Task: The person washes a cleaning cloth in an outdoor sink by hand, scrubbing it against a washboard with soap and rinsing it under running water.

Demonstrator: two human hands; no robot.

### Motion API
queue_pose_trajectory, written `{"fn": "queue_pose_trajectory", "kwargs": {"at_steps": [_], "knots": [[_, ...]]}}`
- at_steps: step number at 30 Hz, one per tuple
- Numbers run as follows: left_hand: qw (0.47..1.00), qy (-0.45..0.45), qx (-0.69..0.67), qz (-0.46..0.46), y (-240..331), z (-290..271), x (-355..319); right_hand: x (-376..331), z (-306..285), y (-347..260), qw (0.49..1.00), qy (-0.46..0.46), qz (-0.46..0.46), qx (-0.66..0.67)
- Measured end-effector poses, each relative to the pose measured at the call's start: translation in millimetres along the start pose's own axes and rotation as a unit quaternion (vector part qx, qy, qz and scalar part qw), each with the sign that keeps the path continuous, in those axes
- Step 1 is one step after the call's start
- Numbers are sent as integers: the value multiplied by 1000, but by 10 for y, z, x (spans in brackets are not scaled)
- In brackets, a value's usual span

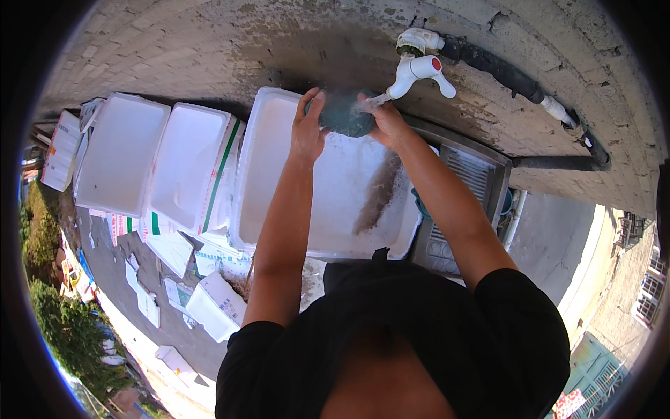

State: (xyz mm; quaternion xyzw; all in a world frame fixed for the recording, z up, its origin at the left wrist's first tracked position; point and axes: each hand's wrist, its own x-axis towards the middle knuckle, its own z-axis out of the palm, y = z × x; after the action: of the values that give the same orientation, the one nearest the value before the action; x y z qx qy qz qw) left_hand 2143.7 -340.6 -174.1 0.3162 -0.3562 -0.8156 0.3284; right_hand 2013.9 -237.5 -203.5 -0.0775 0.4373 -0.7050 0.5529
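Both hands hold a dark green, rounded, bowl-like thing (342,120) under running water, one at each side. My left hand (308,129) has its fingers and thumb closed on the left edge. My right hand (384,120) grips the right edge, close to the spout. Water pours from a white plastic tap (410,73) with a red dot on its handle and splashes over the green thing. Its exact kind is hard to make out through the spray. Below lies a large white basin (314,209) with a brown streak of dirt on its right side.
Two white foam boxes (120,157) stand left of the basin, with broken foam pieces (143,297) on the ground beyond. At right is a grey ridged metal drainer (469,171). A black pipe (495,70) runs along the brick wall (209,49).
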Motion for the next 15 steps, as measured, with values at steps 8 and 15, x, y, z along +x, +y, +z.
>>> {"fn": "queue_pose_trajectory", "kwargs": {"at_steps": [8,15], "knots": [[978,-11,153,140,-160,368,45,93,114,141,975,43,52,214],[951,-168,215,146,151,310,-11,56,296,-38,944,-106,198,240]]}}
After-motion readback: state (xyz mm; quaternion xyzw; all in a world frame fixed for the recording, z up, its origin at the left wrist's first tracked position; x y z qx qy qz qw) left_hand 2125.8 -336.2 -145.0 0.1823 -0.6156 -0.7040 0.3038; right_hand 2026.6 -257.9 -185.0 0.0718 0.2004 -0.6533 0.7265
